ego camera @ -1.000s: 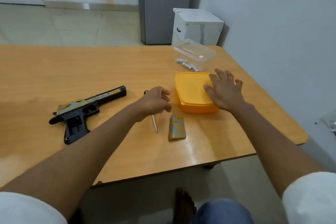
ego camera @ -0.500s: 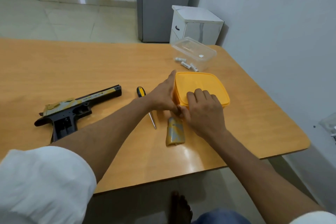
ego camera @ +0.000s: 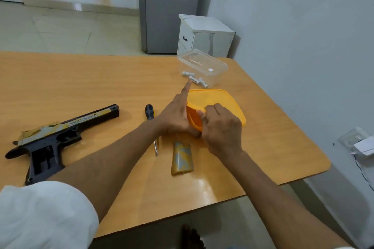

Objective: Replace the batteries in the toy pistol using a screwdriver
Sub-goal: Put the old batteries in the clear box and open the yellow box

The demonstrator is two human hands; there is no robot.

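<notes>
Left hand (ego camera: 176, 116) braces the yellow box (ego camera: 232, 107) flat-fingered; right hand (ego camera: 220, 127) pinches its lid corner (ego camera: 199, 110); a sudden pop risks scattering contents

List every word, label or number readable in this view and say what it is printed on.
"DESERT EAGLE": on the gold slide of the black and gold toy pistol.
Smaller print under it: too blurred to read.
Dark lettering on the small white batteries: too small to read.
Nothing else carries text.
</notes>
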